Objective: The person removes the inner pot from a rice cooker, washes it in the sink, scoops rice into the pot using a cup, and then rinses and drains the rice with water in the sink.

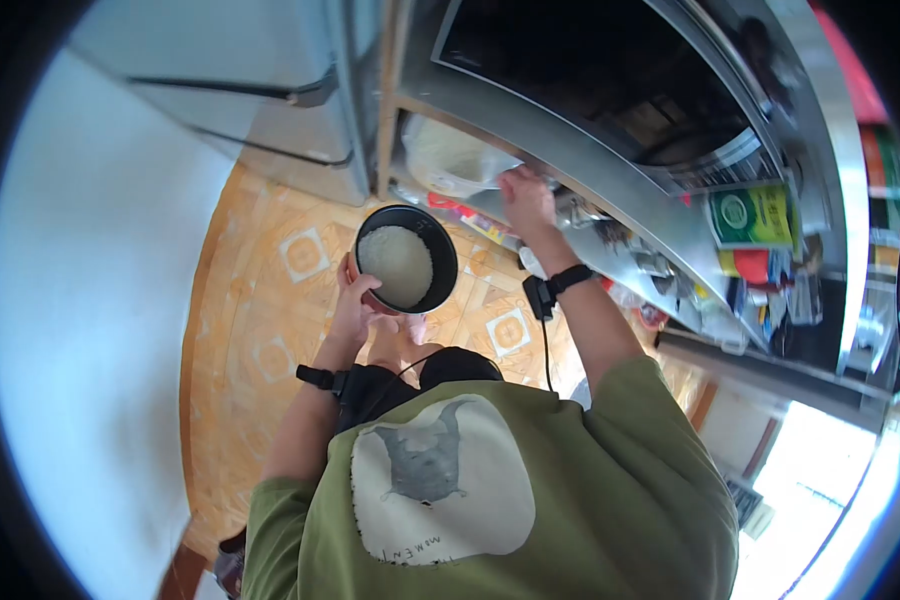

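One round black pot (406,258), smooth-walled, holding one mound of white rice (395,264). Left hand (355,305) cups it from below, fingers curled on its base. Right hand (526,198) reaches far-right, fingers gripping one translucent plastic bag (448,157) on the shelf (570,160).

Black round pot (407,258), seen from above, held out over the patterned tile floor at about chest height. Its dark inner wall shows all around; a mound of white rice (396,264) covers the bottom, lying slightly toward the left side. The pot sits level, rim up. Above and to its right, a whitish plastic bag (450,158), bulging and partly translucent, rests on a low shelf.
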Tool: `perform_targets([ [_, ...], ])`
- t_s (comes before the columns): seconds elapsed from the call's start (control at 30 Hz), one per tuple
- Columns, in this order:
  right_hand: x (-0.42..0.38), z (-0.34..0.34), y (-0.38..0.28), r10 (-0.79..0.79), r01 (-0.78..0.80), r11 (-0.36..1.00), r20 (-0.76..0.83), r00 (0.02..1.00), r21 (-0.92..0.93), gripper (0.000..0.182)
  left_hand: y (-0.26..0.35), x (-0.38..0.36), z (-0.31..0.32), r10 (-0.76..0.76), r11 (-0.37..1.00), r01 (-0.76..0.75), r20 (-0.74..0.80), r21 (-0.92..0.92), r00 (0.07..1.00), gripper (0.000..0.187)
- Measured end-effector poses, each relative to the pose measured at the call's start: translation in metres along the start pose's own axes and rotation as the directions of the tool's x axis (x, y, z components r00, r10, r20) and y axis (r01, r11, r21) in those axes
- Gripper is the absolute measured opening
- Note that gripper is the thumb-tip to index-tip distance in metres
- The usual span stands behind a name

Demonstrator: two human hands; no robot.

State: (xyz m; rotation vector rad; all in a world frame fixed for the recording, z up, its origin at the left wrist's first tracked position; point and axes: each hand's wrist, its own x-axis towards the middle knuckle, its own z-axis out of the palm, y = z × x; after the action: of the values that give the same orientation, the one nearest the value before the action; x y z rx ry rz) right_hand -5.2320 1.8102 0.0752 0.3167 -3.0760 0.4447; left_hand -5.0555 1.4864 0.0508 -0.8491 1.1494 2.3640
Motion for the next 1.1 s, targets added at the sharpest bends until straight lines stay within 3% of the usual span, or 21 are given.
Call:
perform_targets([
  [0.1,-0.055,-0.033,-0.01,0.018,0.015,0.971,-0.138,0.99,0.237,0.01,0.007,-0.003,0.024,-0.035,0.999,0.034,0.075,0.011,0.997,0.1],
  [0.17,-0.089,-0.069,-0.022,0.002,0.105,0.864,-0.213,0.977,0.492,0.01,0.004,0.001,0.03,-0.034,0.999,0.033,0.061,0.014,0.998,0.096],
  [0.2,-0.105,-0.087,-0.022,0.019,0.094,0.868,-0.223,0.975,0.487,0.01,0.004,0.002,0.033,-0.041,0.999,0.039,0.077,0.027,0.996,0.096],
  [0.33,-0.158,-0.139,0.03,0.359,0.041,0.694,-0.395,0.846,0.719,0.01,0.009,-0.004,0.043,-0.043,0.999,0.042,0.137,0.014,0.99,0.087],
  [0.4,-0.162,-0.179,0.047,0.625,0.018,0.474,-0.35,0.698,0.881,0.013,0.011,-0.009,0.04,-0.041,0.999,0.039,0.113,0.028,0.993,0.085],
  [0.47,-0.161,-0.185,0.102,0.721,0.083,0.345,-0.321,0.614,0.935,0.017,0.017,-0.017,0.04,-0.034,0.998,0.028,0.096,0.058,0.995,0.085],
  [0.57,-0.162,-0.183,0.172,0.742,0.115,0.143,-0.183,0.645,0.983,0.019,0.02,-0.026,0.035,-0.005,0.997,0.0,0.078,0.074,0.997,0.083],
  [0.6,-0.164,-0.176,0.199,0.701,0.137,0.123,-0.184,0.689,0.983,0.022,0.02,-0.029,0.031,0.012,0.998,-0.018,0.083,0.065,0.996,0.082],
  [0.63,-0.162,-0.175,0.209,0.739,0.114,0.113,-0.16,0.654,0.987,0.023,0.02,-0.031,0.026,0.033,0.998,-0.035,0.053,0.05,0.998,0.082],
  [0.67,-0.163,-0.179,0.218,0.754,0.007,0.109,-0.087,0.651,0.994,0.027,0.019,-0.032,0.02,0.038,0.998,-0.041,0.054,0.051,0.998,0.081],
  [0.73,-0.164,-0.167,0.261,0.745,-0.114,0.261,-0.125,0.655,0.959,0.033,0.019,-0.039,-0.001,0.066,0.997,-0.066,0.004,0.029,0.998,0.079],
  [0.8,-0.181,-0.148,0.321,0.608,0.086,0.097,-0.127,0.784,0.992,0.04,0.018,-0.044,-0.024,0.094,0.995,-0.093,0.074,-0.024,0.993,0.077],
  [0.83,-0.171,-0.163,0.292,0.745,-0.095,0.184,-0.076,0.663,0.978,0.044,0.018,-0.051,-0.041,0.098,0.993,-0.093,0.078,-0.07,0.992,0.072],
  [0.87,-0.177,-0.163,0.302,0.717,-0.027,0.106,-0.057,0.695,0.994,0.05,0.024,-0.065,-0.05,0.122,0.989,-0.118,0.039,-0.091,0.992,0.072],
  [0.9,-0.17,-0.175,0.281,0.817,-0.143,0.108,-0.007,0.576,0.984,0.058,0.031,-0.081,-0.056,0.113,0.985,-0.106,0.042,-0.139,0.993,0.066],
  [0.93,-0.173,-0.174,0.284,0.841,-0.196,0.146,-0.017,0.541,0.97,0.069,0.035,-0.095,-0.064,0.107,0.977,-0.096,0.049,-0.189,0.993,0.063],
  [0.97,-0.176,-0.165,0.303,0.899,-0.2,0.054,0.04,0.437,0.978,0.077,0.036,-0.106,-0.078,0.137,0.956,-0.124,0.031,-0.268,0.99,0.067],
  [1.0,-0.192,-0.149,0.316,0.851,-0.147,0.134,-0.038,0.523,0.98,0.064,0.041,-0.122,-0.087,0.17,0.943,-0.164,-0.003,-0.29,0.985,0.067],
  [1.03,-0.191,-0.143,0.281,0.887,-0.242,0.124,0.002,0.461,0.962,0.056,0.05,-0.14,-0.091,0.272,0.899,-0.252,0.006,-0.359,0.962,0.067],
  [1.07,-0.185,-0.135,0.225,0.851,-0.34,0.291,-0.079,0.52,0.894,0.053,0.056,-0.15,-0.098,0.371,0.844,-0.332,0.01,-0.422,0.929,0.068],
  [1.1,-0.164,-0.11,0.215,0.837,-0.391,0.163,0.084,0.541,0.906,0.049,0.063,-0.156,-0.101,0.394,0.806,-0.369,-0.045,-0.464,0.918,0.066],
])
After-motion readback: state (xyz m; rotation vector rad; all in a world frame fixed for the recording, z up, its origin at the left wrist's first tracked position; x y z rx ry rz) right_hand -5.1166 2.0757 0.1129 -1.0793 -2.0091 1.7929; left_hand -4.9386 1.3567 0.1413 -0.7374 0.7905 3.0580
